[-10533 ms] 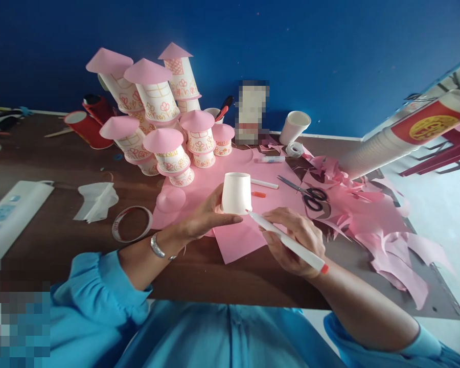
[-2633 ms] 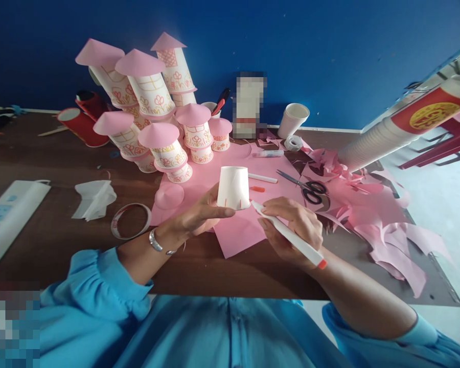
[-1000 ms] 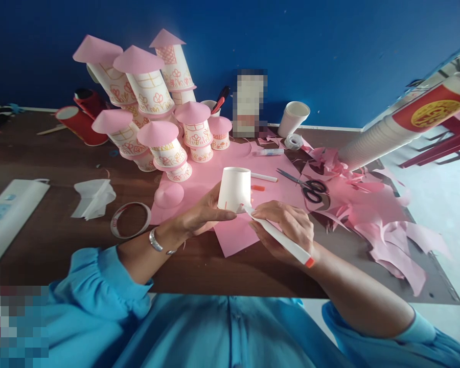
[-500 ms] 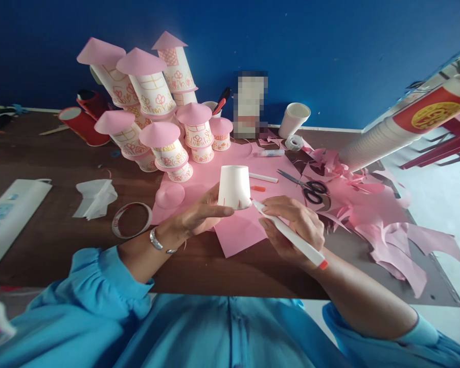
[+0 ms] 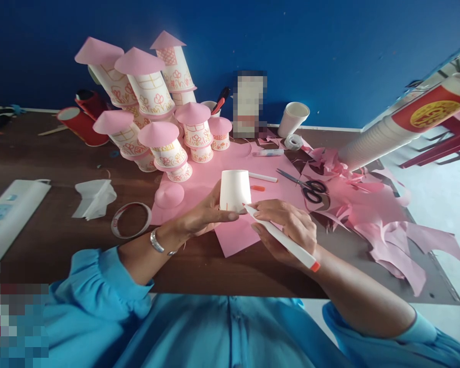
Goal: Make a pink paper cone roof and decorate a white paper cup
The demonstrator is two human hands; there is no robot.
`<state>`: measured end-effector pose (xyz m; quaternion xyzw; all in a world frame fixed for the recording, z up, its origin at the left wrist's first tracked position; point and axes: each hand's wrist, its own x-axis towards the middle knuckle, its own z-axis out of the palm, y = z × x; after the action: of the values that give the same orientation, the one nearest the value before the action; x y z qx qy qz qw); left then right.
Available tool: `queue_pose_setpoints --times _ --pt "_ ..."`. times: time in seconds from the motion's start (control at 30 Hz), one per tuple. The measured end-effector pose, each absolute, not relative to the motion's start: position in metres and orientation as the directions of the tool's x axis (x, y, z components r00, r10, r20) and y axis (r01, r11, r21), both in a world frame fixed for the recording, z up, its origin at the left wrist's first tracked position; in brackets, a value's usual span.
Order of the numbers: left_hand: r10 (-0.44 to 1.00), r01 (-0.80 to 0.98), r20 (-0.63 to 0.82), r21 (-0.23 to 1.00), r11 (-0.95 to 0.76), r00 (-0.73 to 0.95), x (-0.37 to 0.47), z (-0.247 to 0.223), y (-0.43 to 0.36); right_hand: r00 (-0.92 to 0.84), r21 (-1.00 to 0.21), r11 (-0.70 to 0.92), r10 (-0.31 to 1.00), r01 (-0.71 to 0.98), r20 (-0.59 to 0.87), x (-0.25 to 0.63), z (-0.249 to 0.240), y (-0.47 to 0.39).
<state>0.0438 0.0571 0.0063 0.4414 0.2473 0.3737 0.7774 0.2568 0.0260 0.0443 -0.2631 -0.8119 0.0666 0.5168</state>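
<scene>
A white paper cup [image 5: 234, 190] is gripped in my left hand [image 5: 207, 212], thumb across its lower front. Short red-orange strokes show near the cup's lower edge. My right hand [image 5: 287, 227] is closed around a white marker [image 5: 281, 237] with an orange end, and its tip meets the cup's lower right side. On the pink paper [image 5: 239, 235] beneath lie a second white marker [image 5: 263, 177] and an orange marker cap [image 5: 257, 188]. Behind to the left stand several decorated cup towers [image 5: 162, 153] with pink cone roofs and drawn flowers.
Black-handled scissors [image 5: 308, 189] and pink paper scraps [image 5: 391, 230] lie at right, below a leaning stack of cups [image 5: 391, 133]. A tape roll [image 5: 130, 236], a crumpled white wrapper [image 5: 95, 198] and a white box [image 5: 15, 214] are at left. A white cup [image 5: 294, 120] stands at the wall.
My right hand has shifted slightly left, bringing the marker tip further across the cup's lower side. The cup has tilted or turned a little and sits slightly lower.
</scene>
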Motion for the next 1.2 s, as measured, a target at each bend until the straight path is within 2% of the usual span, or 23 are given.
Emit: queue_pose_setpoints --times 0.4,0.97,1.2 --pt "0.793 -0.366 -0.037 0.874 0.321 0.608 0.0442 0.0098 0.0581 -0.368 -0.326 0.855 0.478 0.403 0.798 0.2574 0.0445 0.0245" --pt "0.785 -0.371 -0.022 0.873 0.316 0.619 0.0446 0.0097 0.0578 -0.388 -0.330 0.841 0.501 0.428 0.774 0.2563 0.0444 0.0253" --pt "0.784 -0.362 -0.036 0.873 0.326 0.619 0.0430 0.0095 0.0582 -0.404 -0.380 0.847 0.517 0.372 0.755 0.2568 0.0475 0.0244"
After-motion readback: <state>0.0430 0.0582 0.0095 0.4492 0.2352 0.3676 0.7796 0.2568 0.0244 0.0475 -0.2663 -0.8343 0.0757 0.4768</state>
